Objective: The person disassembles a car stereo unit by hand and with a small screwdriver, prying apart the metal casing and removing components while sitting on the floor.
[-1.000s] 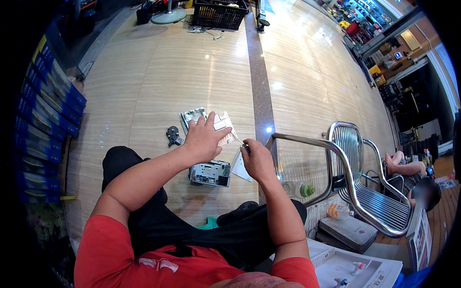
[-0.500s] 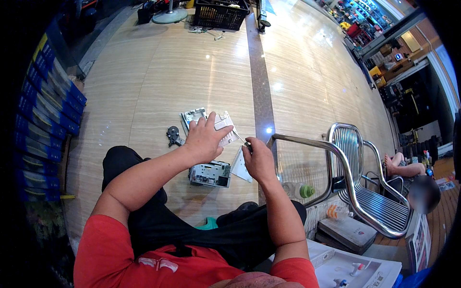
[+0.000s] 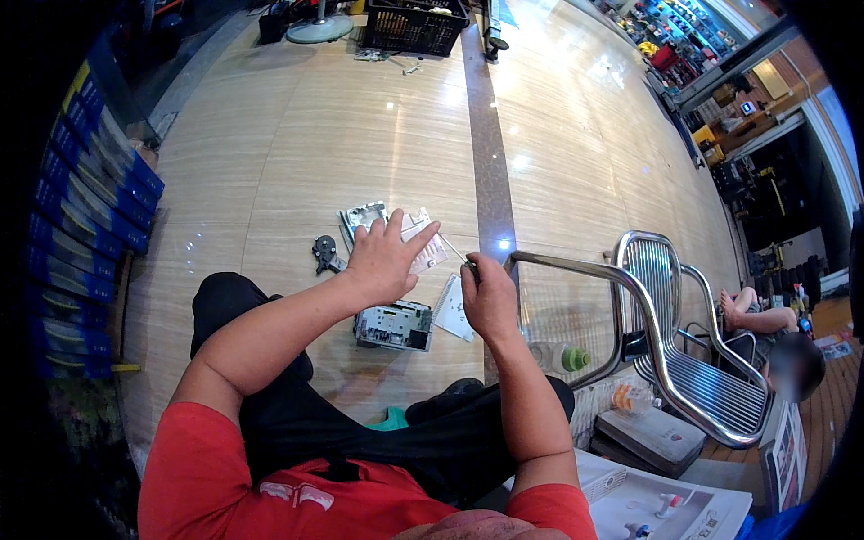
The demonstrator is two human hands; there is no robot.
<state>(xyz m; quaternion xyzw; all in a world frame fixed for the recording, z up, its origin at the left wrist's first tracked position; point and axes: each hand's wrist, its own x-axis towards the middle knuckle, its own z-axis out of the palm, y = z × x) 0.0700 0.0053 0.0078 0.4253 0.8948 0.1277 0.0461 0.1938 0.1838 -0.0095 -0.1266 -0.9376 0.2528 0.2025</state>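
My left hand (image 3: 380,264) lies spread over a flat silver metal plate (image 3: 433,257), its fingers apart. My right hand (image 3: 490,297) is closed around a screwdriver (image 3: 456,250), whose thin shaft points up and left to the edge of that plate by my left fingers. Whether the tip touches the plate is too small to tell. Partly behind my left fingers sits a silver metal frame (image 3: 365,214). A black round-headed part (image 3: 325,255) rests left of my hand. Nearer to me are a boxy metal unit with exposed inner parts (image 3: 393,326) and a pale triangular-looking panel (image 3: 453,310).
A chrome chair (image 3: 652,261) stands close on my right, with a green-capped bottle (image 3: 574,358) by its leg. Blue boxes (image 3: 81,234) line the left. A black crate (image 3: 416,31) and a round stand base (image 3: 319,31) are far ahead. Another person's leg (image 3: 760,319) shows at right.
My right hand has shifted slightly right, drawing the screwdriver a little away from my left hand. My left hand's thumb-side finger has lifted slightly; the parts on the floor stay put.
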